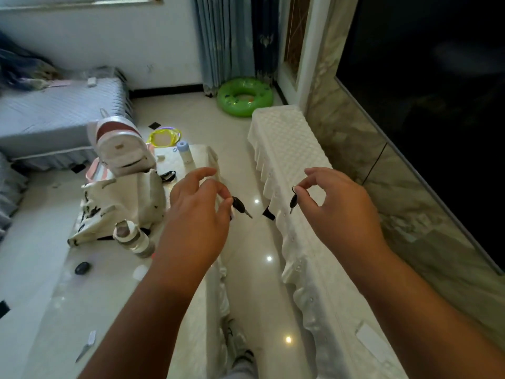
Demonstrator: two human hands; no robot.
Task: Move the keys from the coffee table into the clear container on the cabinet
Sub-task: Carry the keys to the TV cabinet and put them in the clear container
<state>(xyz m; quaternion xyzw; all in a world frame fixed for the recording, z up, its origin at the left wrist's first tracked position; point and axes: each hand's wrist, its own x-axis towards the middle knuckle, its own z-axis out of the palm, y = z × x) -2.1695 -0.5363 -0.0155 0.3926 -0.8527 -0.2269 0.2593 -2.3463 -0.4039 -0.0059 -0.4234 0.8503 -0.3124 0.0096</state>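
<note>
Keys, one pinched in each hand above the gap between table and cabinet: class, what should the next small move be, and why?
Probably carry both hands rightward over the cloth-covered cabinet. The left hand pinches one key and the right hand another key, both already off the coffee table. No clear container is in view, so it must be found first.

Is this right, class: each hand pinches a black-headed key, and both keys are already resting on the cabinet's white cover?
Not quite. In the head view the left hand and right hand each pinch a key, but both keys hang in the air, not resting on the cabinet.
</note>
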